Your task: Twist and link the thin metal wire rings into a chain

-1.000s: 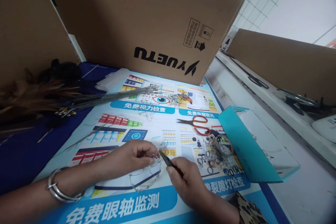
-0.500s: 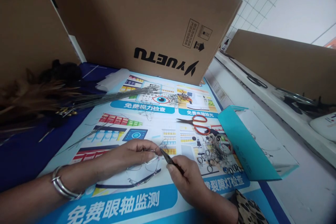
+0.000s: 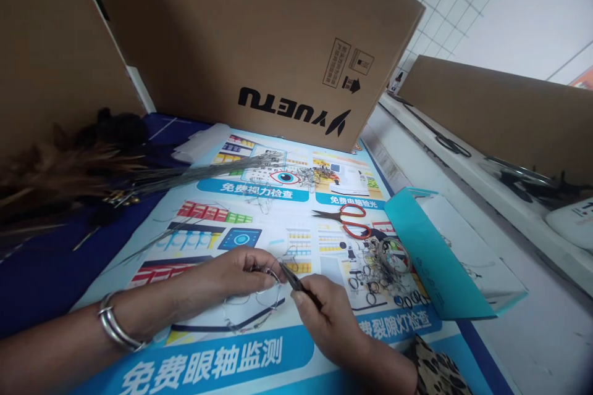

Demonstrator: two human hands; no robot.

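My left hand (image 3: pixel 245 271) pinches a thin wire loop strung with small beads (image 3: pixel 248 324), which hangs below the fingers over the printed sheet. It looks like a beaded wire ring or bracelet; its exact kind is hard to make out. In my right hand (image 3: pixel 324 308) is a pair of dark pliers (image 3: pixel 295 279), gripped by the handles. Their tips meet the wire beside my left fingertips. Just beyond lie orange-handled scissors (image 3: pixel 352 221). To the right sits a tangled heap of wire pieces and small dark rings (image 3: pixel 386 271).
An upright cardboard box (image 3: pixel 259 31) closes off the back. A turquoise open box (image 3: pixel 440 259) stands at the right. Bundled thin wires (image 3: pixel 208 170) and brown feathers (image 3: pixel 65 166) lie at the left. Small beaded bits (image 3: pixel 310 176) rest farther back on the printed sheet (image 3: pixel 213 352).
The beaded loop has swung and turned slightly beneath my left fingers. My right hand and the pliers have shifted slightly left. The pliers' tips stay close to my left fingertips.
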